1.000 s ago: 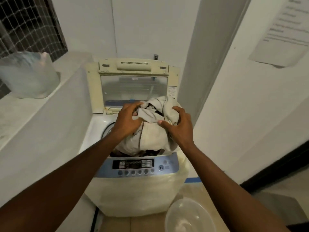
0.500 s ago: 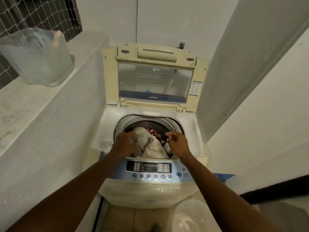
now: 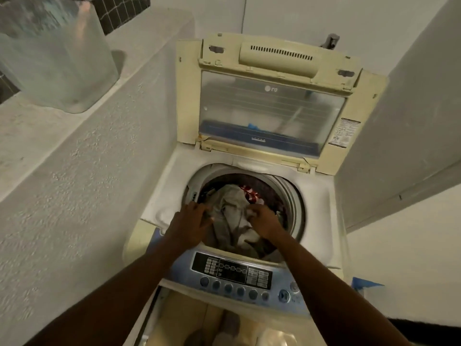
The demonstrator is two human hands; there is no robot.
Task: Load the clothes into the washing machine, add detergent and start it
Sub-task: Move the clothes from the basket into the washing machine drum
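Observation:
A cream top-loading washing machine [image 3: 324, 221] stands with its lid [image 3: 269, 101] raised upright against the back. In the round drum lies a heap of clothes [image 3: 232, 216]: a beige garment on top, a red-and-white piece [image 3: 250, 194] behind it, dark fabric around. My left hand [image 3: 189, 224] rests on the left side of the heap at the drum rim, fingers spread over the cloth. My right hand [image 3: 264, 221] presses on the beige garment's right side, fingers curled into it. The blue control panel [image 3: 237, 273] with its buttons sits below my wrists.
A rough white wall with a ledge runs along the left; a translucent plastic container [image 3: 55, 53] stands on that ledge. A white wall corner closes in on the right. A tap fitting [image 3: 330, 41] sits behind the lid. A pale plastic basin [image 3: 277, 337] lies on the floor below.
The bundle of clothes went from above the machine down into the drum. Both hands followed it down and now press on it. My view has moved closer and over the opening.

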